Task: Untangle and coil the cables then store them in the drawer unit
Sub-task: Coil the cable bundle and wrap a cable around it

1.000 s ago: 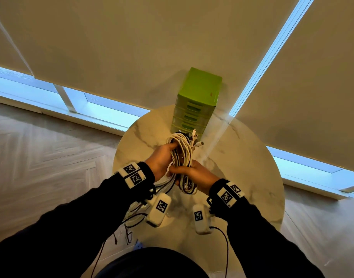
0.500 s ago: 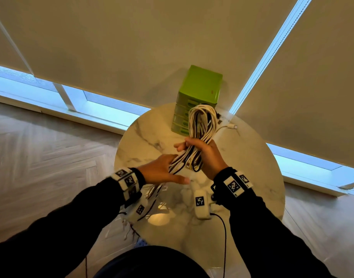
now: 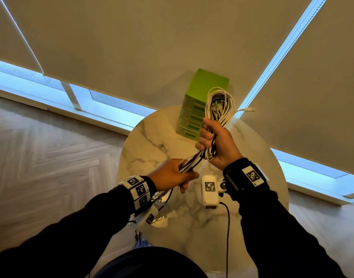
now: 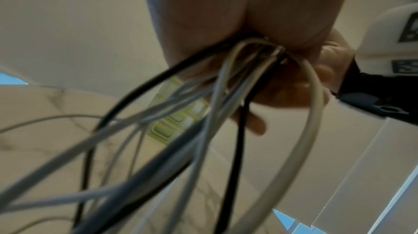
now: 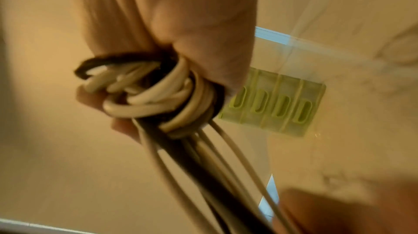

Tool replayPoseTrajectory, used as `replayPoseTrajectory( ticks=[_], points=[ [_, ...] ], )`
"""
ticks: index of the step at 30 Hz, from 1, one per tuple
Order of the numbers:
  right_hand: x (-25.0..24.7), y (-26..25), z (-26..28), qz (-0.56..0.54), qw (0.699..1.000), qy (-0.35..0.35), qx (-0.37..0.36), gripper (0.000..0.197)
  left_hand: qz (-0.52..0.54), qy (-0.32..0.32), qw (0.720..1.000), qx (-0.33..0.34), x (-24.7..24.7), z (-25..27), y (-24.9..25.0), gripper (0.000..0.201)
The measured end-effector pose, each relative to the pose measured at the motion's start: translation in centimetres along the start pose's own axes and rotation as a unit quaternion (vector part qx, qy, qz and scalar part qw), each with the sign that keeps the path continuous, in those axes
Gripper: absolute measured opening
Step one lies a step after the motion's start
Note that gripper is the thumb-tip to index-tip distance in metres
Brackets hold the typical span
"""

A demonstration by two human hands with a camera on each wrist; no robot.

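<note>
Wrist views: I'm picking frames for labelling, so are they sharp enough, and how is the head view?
Left wrist: cables smeared by motion blur. Right wrist: soft, warm cast, though drawer unit slots read. Head: sharp at both hands, wide-angle bending, bright window strips.

The right grip (image 3: pixel 216 145) holds the cable bundle (image 3: pixel 219 106) raised above the surface (image 3: pixel 152 141), its loops standing beyond the grip, in front of the drawer unit (image 3: pixel 194 117). Strands run down and left from it into the left grip (image 3: pixel 172 175), nearer the person.
</note>
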State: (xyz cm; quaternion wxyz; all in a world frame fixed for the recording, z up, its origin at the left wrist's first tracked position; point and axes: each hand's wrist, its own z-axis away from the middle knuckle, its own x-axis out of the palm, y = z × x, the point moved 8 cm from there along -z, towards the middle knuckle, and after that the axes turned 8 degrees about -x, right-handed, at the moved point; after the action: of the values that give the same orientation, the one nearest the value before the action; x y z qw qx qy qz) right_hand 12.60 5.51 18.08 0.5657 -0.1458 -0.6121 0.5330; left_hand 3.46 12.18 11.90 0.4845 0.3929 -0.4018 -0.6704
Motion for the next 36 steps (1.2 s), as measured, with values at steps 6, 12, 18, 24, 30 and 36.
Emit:
replayPoseTrajectory(
  ticks=[6, 12, 18, 24, 30, 36],
  points=[
    [-1.6, -1.4, 0.7, 0.339, 0.941, -0.023, -0.012, 0.040, -0.197, -0.062, 0.976, -0.072, 0.0, -0.1, -5.1, 0.020],
    [-3.9, -0.5, 1.3, 0.504, 0.862, -0.054, 0.007, 0.049, -0.290, 0.042, 0.955, -0.037, -3.5, 0.1, -3.6, 0.017],
    [-3.8, 3.6, 2.0, 0.594, 0.790, -0.145, 0.049, 0.057, -0.311, 0.091, 0.946, 0.013, -5.3, 0.4, 0.5, 0.020],
    [-2.5, 6.6, 2.6, 0.553, 0.811, -0.181, 0.060, 0.032, -0.276, 0.144, 0.943, 0.120, -5.2, 1.1, 4.5, 0.026],
    [-3.6, 4.5, 3.0, 0.501, 0.857, -0.105, 0.065, 0.008, -0.193, 0.203, 0.954, 0.107, -7.4, 1.3, 1.9, 0.017],
    [-3.9, 3.6, 2.9, 0.391, 0.914, -0.085, 0.064, 0.008, -0.202, 0.210, 0.954, 0.078, -6.5, 0.3, -1.3, 0.021]
  ],
)
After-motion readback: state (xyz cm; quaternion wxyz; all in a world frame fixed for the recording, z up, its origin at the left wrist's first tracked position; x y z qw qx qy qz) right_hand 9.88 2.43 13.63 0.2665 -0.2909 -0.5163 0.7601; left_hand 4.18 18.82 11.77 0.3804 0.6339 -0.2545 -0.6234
